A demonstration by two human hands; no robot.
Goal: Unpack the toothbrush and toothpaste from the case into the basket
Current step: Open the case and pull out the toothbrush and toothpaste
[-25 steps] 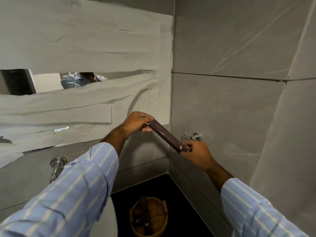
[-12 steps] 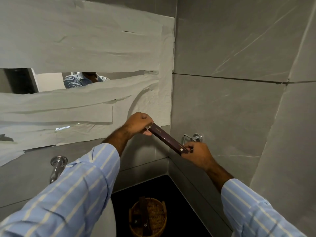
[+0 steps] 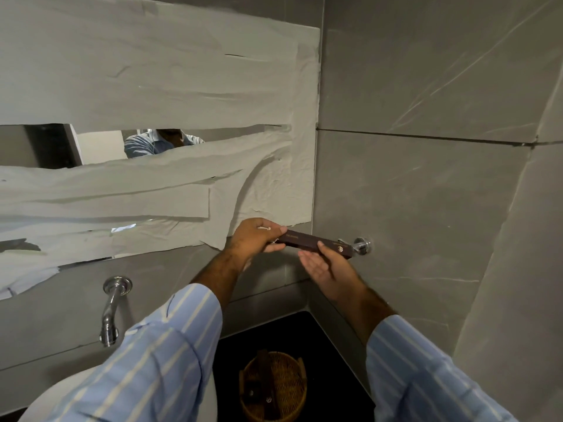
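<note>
I hold a long, slim dark maroon case (image 3: 307, 241) nearly level in front of the wall corner. My left hand (image 3: 254, 239) grips its left end, where something pale shows at the case's mouth between my fingers. My right hand (image 3: 327, 264) lies under the case's right half with the palm up, thumb on top of the case. Far below, a round woven basket (image 3: 292, 363) stands on the dark counter, with a dark flat item lying inside it. Toothbrush and toothpaste are not clearly visible.
A mirror covered with paper strips (image 3: 152, 117) fills the left wall. A chrome tap (image 3: 111, 309) juts from the wall over a white basin (image 3: 201, 400). A chrome wall hook (image 3: 361, 245) sits just behind the case. Grey tiled walls close in on the right.
The case has swung from a steep slant to almost level. My right hand has turned palm-up beneath it, and both hands have shifted slightly right toward the hook.
</note>
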